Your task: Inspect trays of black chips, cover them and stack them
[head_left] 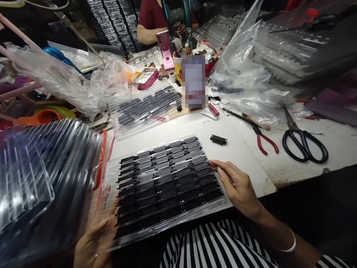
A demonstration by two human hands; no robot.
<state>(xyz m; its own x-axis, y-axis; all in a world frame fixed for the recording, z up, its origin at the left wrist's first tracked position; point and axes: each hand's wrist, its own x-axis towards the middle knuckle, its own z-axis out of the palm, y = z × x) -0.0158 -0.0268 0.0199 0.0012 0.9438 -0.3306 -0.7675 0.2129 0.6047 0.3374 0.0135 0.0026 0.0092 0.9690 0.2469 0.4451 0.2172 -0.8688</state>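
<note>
A clear plastic tray (164,230) filled with rows of black comb-like parts (167,178) lies at the front edge of the white table, tilted slightly. My left hand (93,238) grips its left end, with fingers seen through the clear plastic. At the tray's right edge is my right hand (235,182), thumb and fingers closed on the rim. One loose black part (218,139) rests on the table just beyond that hand.
Stacked clear trays (41,178) stand at left. Behind lie another filled tray (147,106), a blurred-out upright screen (195,82) and plastic bags (245,82). Red-handled pliers (263,139) and scissors (304,145) are at right. A person (152,22) sits across the table.
</note>
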